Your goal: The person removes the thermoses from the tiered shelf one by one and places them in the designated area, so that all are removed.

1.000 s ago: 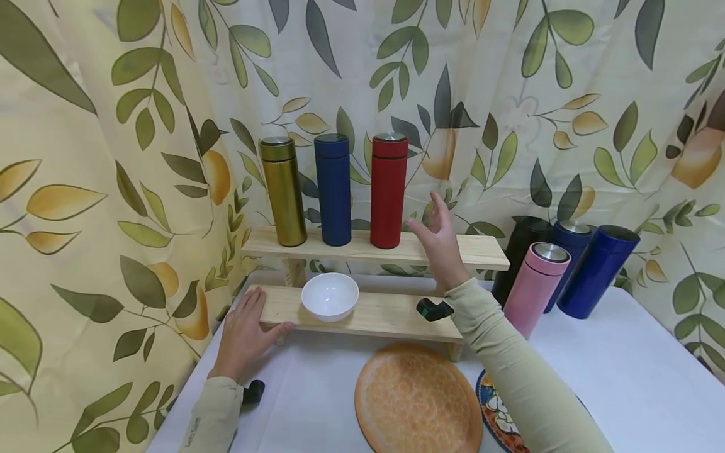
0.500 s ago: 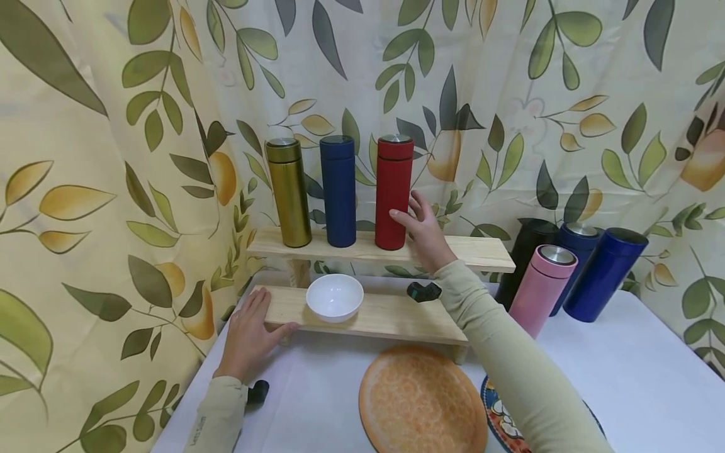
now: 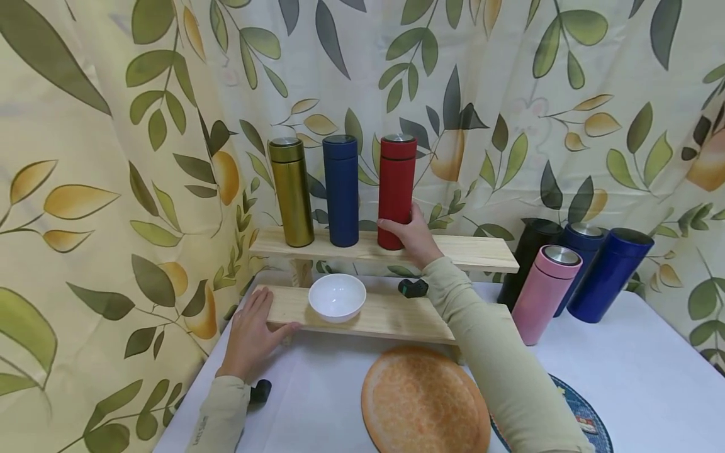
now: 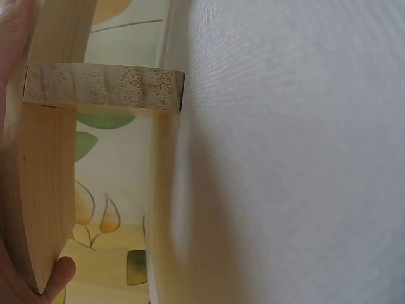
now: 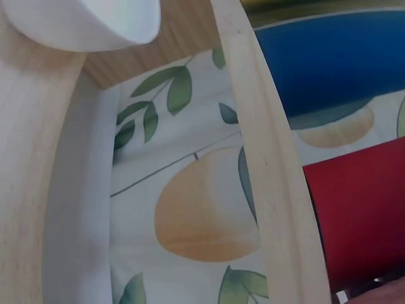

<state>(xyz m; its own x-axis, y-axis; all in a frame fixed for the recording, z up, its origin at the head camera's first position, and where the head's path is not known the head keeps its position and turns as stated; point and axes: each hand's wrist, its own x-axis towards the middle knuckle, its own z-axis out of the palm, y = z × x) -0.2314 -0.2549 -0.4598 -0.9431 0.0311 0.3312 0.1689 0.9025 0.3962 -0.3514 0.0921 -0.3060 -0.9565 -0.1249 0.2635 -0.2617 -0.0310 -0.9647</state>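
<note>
A red vacuum flask [image 3: 396,182] stands upright on the upper board of a two-tier wooden shelf [image 3: 476,253]. My right hand [image 3: 415,240] grips its lower part, thumb across the front and fingers round the right side. To its left stand a blue flask [image 3: 341,192] and a gold flask [image 3: 292,195]. Down at the left end of the lower board, my left hand [image 3: 255,333] holds the wood, fingers over the end and thumb along the front edge. The left wrist view shows a fingertip [image 4: 61,273] wrapped past the board's corner. A white bowl [image 3: 337,299] sits on that board.
On the table at right stand a pink flask [image 3: 546,296], a black flask [image 3: 529,258] and two blue ones, the outer one [image 3: 610,275] tilted. A round, pizza-like mat [image 3: 426,399] lies in front; a patterned disc [image 3: 589,412] is partly under my right sleeve. Leaf-print curtain hangs behind.
My right hand has moved left from beside the red flask and now grips its lower part. My left hand stays on the lower board. The view has shifted slightly.
</note>
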